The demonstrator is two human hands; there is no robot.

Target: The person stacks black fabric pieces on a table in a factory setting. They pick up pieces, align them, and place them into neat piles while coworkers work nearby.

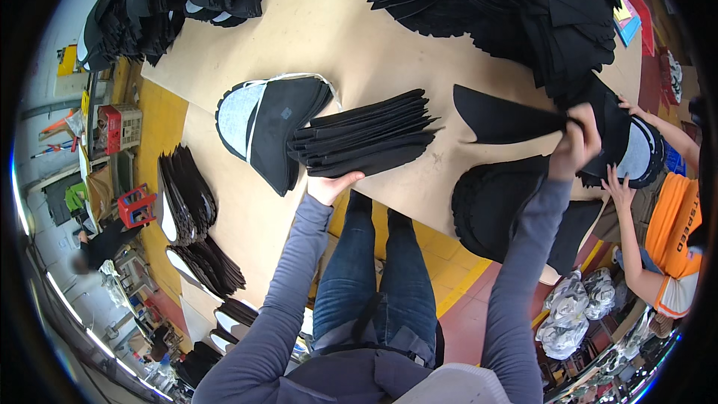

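The step in hand looks like sorting cut pieces: the right hand [576, 138] has its fingers closed on the corner of a single black cut fabric piece [501, 116], lifted off the surface [359, 52] and stretched out to the left of those fingers. The left hand [333, 185] rests at the near edge of a fanned stack of black pieces [366, 138], thumb up against its underside; whether its fingers are pinching the stack or only steadying it I cannot tell. The next move seems to call for carrying the held piece across to that stack and laying it square on top. The piece is flat, matte black, with one curved edge and a pointed tail, and it hangs limp. Just below the right fingers lies a round pile of black pieces [493, 202]; beyond the left fingers sits a bundle with grey-white linings [262, 123]. To the right, another person's hands [619, 188] press on a separate pile.
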